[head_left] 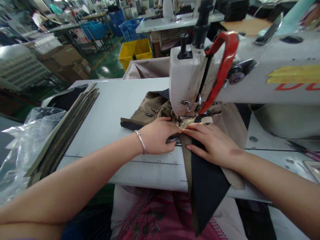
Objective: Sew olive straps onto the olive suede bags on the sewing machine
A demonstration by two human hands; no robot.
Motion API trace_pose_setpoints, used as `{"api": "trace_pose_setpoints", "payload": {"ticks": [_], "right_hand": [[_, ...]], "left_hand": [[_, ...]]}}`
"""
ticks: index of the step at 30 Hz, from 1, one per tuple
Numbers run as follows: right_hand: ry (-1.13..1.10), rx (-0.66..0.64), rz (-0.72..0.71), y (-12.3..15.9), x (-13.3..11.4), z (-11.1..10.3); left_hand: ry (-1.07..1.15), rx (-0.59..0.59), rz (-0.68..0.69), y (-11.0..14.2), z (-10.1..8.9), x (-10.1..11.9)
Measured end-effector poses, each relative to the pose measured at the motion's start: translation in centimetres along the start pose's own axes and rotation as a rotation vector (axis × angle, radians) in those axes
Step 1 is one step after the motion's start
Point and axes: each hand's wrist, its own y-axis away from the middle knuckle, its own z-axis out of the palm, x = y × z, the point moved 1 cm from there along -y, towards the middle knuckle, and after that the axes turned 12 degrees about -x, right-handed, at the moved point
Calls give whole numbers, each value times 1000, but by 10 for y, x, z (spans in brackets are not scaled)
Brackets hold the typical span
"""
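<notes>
1. Our dark cloth [206, 181] with its olive strip [188, 163] lies beside the machine head [183, 80] and drapes over the edge of the table [152, 175].
2. Our right hand [216, 143] rests on it, fingers slightly apart; our left hand [157, 136] curls close by, but we cannot tell whether it pinches anything.
3. We judge the cloth light, soft and liable to skew; we'd best hold it flat along the strip.

The sewing machine [262, 71] hides some brown cloth [147, 108], its red letters [288, 87] get cut off, and a faraway person [38, 19] looks blurry.
</notes>
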Motion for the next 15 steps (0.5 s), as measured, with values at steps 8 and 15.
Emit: {"api": "trace_pose_setpoints", "payload": {"ticks": [8,15], "right_hand": [[37,62,32,-4,-5,5],[7,116,-81,-10,-10,9]], "left_hand": [[158,277,-644,56,-32,-118],[110,265,-531,55,-14,-119]]}}
